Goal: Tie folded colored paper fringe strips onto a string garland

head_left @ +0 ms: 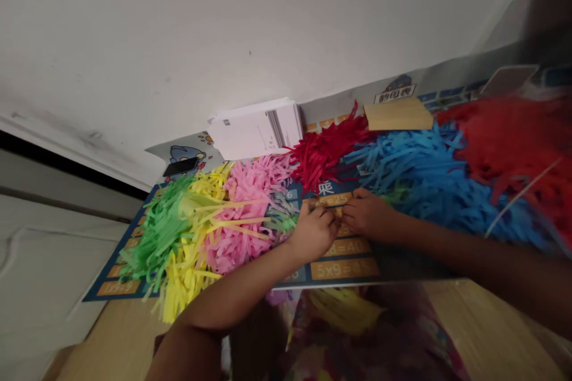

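Evidently, in the head view, the left hand and the right hand are facing each other over the printed mat, fingers curling inward and tips nearly meeting. A small yellowish piece is lying right at the fingertips, seemingly nearer the left hand; blur is hiding its long axis. Whether either hand is gripping it, I cannot tell. Pale green strips are spreading just left of the left hand, with pink strips lying beyond; dark-red strips are sitting past the fingertips, and blue strips are lying beside the right forearm.
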A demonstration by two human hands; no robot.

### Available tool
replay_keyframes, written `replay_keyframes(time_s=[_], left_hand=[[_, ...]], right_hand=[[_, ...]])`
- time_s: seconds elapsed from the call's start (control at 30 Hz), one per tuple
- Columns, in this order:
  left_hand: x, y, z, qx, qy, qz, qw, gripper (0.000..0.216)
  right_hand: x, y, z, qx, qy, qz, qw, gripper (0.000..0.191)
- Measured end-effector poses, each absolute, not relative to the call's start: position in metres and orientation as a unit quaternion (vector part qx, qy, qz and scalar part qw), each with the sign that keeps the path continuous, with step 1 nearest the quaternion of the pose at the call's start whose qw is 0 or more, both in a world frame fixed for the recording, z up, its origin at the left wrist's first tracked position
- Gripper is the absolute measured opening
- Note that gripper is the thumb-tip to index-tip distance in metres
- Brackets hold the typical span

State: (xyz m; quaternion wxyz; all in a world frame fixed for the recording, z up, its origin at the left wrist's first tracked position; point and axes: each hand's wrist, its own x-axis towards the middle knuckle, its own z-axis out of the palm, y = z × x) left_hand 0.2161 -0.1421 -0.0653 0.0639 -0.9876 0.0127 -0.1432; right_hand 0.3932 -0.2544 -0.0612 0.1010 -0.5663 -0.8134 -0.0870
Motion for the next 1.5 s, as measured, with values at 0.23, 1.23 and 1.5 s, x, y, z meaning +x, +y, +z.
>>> replay_keyframes(time_s=[0.23, 1.23, 1.5], left_hand=[[0.187, -0.156, -0.006, -0.944, 0.024, -0.324, 0.051, 0.022], [0.167, -0.209, -0.029, -0.619, -0.306, -0.367, -0.623, 0.025], [0.179, -0.2, -0.031, -0.408, -0.312, -0.286, -0.809, 0.046]], right_hand=[[0.363, -0.293, -0.003, -0.665, -0.693, 0.008, 0.28, 0.028], [0.384, -0.299, -0.011, -0.76, -0.5, 0.07, 0.409, 0.02], [0.49, -0.247, -0.02, -0.803, -0.588, 0.029, 0.093, 0.031]])
